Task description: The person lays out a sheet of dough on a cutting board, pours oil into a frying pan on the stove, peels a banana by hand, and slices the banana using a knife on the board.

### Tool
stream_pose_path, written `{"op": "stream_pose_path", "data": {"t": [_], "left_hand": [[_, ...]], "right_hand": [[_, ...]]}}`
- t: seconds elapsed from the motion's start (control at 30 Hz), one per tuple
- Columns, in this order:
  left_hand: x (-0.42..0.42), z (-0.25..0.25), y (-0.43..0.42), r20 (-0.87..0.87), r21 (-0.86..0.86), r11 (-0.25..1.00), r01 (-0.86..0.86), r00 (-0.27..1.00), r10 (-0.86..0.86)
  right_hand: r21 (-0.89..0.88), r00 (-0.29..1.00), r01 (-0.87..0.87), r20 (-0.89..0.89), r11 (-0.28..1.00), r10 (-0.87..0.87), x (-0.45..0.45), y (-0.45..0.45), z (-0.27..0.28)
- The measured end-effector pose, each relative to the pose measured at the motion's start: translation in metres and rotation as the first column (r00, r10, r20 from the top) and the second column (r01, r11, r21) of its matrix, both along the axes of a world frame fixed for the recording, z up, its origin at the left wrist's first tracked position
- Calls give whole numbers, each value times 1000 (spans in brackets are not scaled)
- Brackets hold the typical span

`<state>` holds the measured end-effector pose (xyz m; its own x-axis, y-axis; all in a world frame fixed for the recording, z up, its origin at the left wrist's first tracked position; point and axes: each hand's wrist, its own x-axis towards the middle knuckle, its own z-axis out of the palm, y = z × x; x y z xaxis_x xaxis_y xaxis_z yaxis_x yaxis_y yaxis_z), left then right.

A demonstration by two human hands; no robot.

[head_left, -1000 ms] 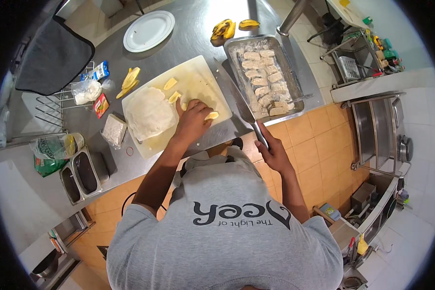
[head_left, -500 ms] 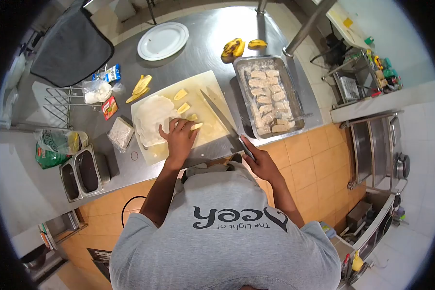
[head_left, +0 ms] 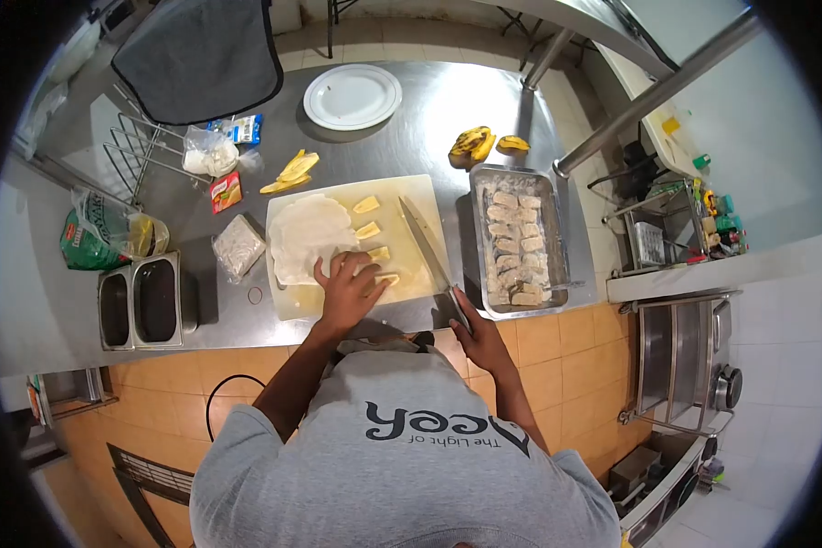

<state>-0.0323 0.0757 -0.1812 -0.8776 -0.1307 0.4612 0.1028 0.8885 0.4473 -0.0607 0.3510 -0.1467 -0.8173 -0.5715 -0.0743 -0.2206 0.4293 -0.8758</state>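
Observation:
My left hand is over the cutting board, its fingers apart. Its fingertips are close to the lowest of several cut banana pieces; contact is hard to make out. Left of the pieces, a stack of thin pale round wrapper sheets lies on the board, partly beneath that hand. My right hand is wrapped round the handle of a long knife. The blade rests over the right part of the board, tip pointing away from me.
A metal tray of coated pieces stands right of the board. Unpeeled bananas and a white plate lie farther back. Banana peel, a wrapped pale block, a red packet and metal containers are left.
The view has shifted, so the table sits lower in the picture. My left fingers have spread and the lowest banana piece now lies in line with the others. The knife stays in my right hand.

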Motion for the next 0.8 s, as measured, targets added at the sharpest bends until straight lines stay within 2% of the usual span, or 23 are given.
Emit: {"op": "stream_pose_path", "data": {"t": [0.1,0.17,0.2,0.37,0.47,0.6,0.67,0.73,0.8], "left_hand": [[-1,-3,-19,-24,19,991,-133,991,134],[-1,0,-33,-8,37,990,-137,990,137],[0,3,-38,1,45,990,-137,991,137],[0,8,-20,70,-5,996,95,993,-94],[-3,12,-18,103,17,993,113,988,-114],[-9,3,-57,90,32,995,-95,992,91],[-7,0,-72,98,37,997,-73,993,69],[-4,4,-81,131,7,1000,-2,991,1],[-2,4,-86,149,21,1000,-20,989,17]], "right_hand": [[-28,997,27,-76,999,-29,-2,-10,-3],[-38,983,59,-173,998,-65,-5,-20,-14],[23,972,109,-213,994,-102,-7,-28,-14],[314,851,357,-497,880,-169,-18,-71,-3],[355,830,407,-529,842,-178,-23,-81,-9],[394,852,425,-478,815,-213,-21,-88,-12],[434,863,439,-447,787,-235,-20,-92,-11],[426,821,465,-535,776,-198,-19,-95,-12],[387,770,471,-618,792,-156,-17,-98,-10]]}}
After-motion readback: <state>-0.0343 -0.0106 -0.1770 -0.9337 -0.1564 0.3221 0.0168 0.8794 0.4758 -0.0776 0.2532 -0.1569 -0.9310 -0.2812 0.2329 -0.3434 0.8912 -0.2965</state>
